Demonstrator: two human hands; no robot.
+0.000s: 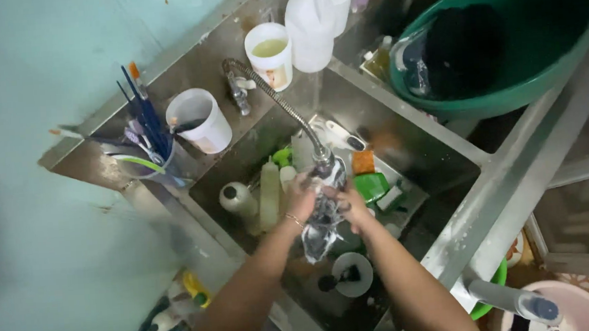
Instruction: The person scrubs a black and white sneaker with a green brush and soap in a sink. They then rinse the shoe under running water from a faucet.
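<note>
Both my hands meet over a steel sink (pixel 416 148), right under the flexible metal faucet spout (pixel 322 158). My left hand (pixel 299 200) and my right hand (pixel 351 204) together grip a crumpled clear plastic bag (pixel 323 226) that hangs wet between them. Whether water is running I cannot tell. Below the bag, on the sink floor, sits a small white bowl (pixel 353 274) with something dark in it.
Bottles (pixel 269 194), an orange sponge (pixel 362 161) and a green scrubber (pixel 371 185) line the sink's far side. White cups (pixel 200 120) (pixel 269 54), a holder of brushes (pixel 144 137) and a white jug (pixel 310 28) stand on the ledge. A green basin (pixel 547 54) rests at right.
</note>
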